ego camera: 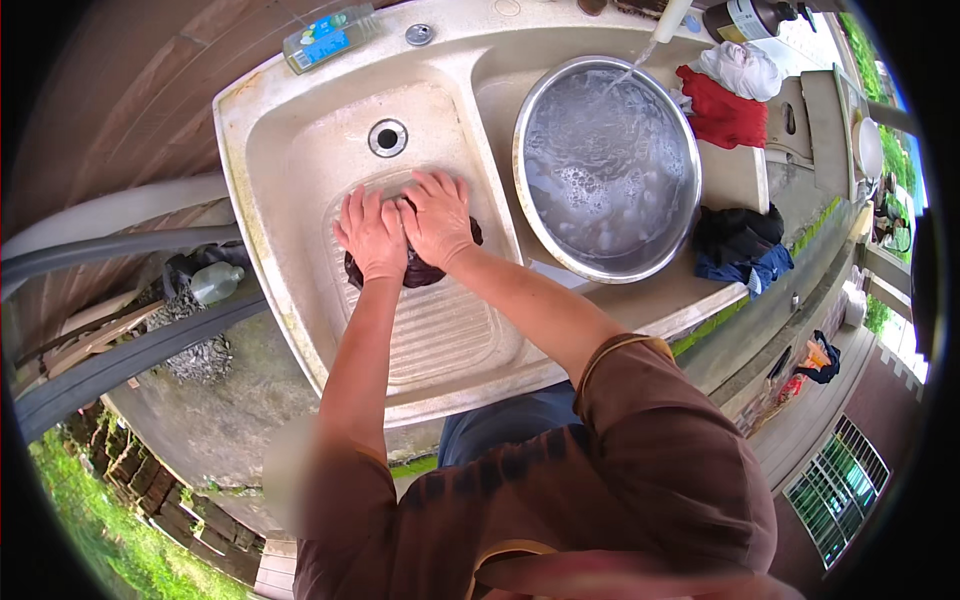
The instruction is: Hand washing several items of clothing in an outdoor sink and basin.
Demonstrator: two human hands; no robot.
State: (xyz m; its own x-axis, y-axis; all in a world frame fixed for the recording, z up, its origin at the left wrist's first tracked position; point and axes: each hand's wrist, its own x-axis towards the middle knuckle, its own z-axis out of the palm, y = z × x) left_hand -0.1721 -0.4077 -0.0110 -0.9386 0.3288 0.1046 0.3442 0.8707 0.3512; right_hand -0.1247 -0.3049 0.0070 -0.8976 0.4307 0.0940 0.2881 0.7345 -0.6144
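Note:
My left hand (370,232) and my right hand (436,217) press side by side on a dark, wet cloth (424,274). The cloth is bunched up on the ribbed washboard (435,330) moulded into the left basin of a pale laundry sink (292,165). My palms and fingers cover most of it, so its shape is hidden. Just beyond my fingertips is the round drain (388,138), with its opening uncovered. To the right of my right hand stands a large metal basin (525,202) of cloudy, sudsy water, with a stream of water running into it.
A clear bottle with a blue label (328,39) lies on the back rim beside a metal drain plug (419,34). Right of the basin are white cloth (741,70), red cloth (724,111) and black cloth (739,234). A dark pump bottle (750,19) lies behind them.

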